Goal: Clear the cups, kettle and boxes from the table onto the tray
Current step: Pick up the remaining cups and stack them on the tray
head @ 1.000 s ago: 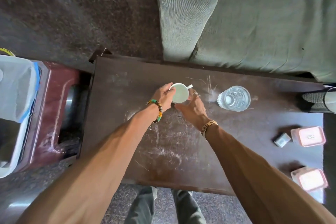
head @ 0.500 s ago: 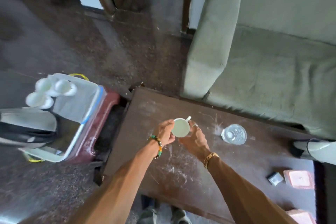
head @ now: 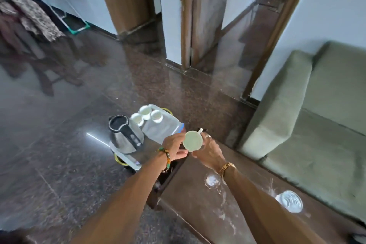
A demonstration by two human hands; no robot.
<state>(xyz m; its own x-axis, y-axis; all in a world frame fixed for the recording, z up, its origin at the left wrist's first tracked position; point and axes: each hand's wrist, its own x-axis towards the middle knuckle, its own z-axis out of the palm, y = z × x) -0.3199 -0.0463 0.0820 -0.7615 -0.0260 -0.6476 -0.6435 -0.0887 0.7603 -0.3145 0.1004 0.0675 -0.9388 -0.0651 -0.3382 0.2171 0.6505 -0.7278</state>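
Observation:
Both my hands hold a white cup [head: 192, 140] in the air over the left end of the dark wooden table [head: 190, 190]. My left hand [head: 175, 145] grips its left side and my right hand [head: 208, 150] grips its right side by the handle. To the left stands the white tray [head: 168, 128] with three white cups [head: 147, 117] and a steel kettle [head: 124, 137] with a black lid and handle. A clear glass [head: 289, 201] stands on the table to the right.
The tray rests on a low stand on a polished dark floor [head: 59, 164]. A green sofa [head: 307, 125] runs behind the table on the right. Wooden door frames [head: 187, 16] stand ahead and a chair draped with cloth [head: 29, 16] stands at far left.
My view has lifted and swung left, bringing the tray and kettle into sight. Both hands have carried the cup left, from mid-table to its left end near the tray.

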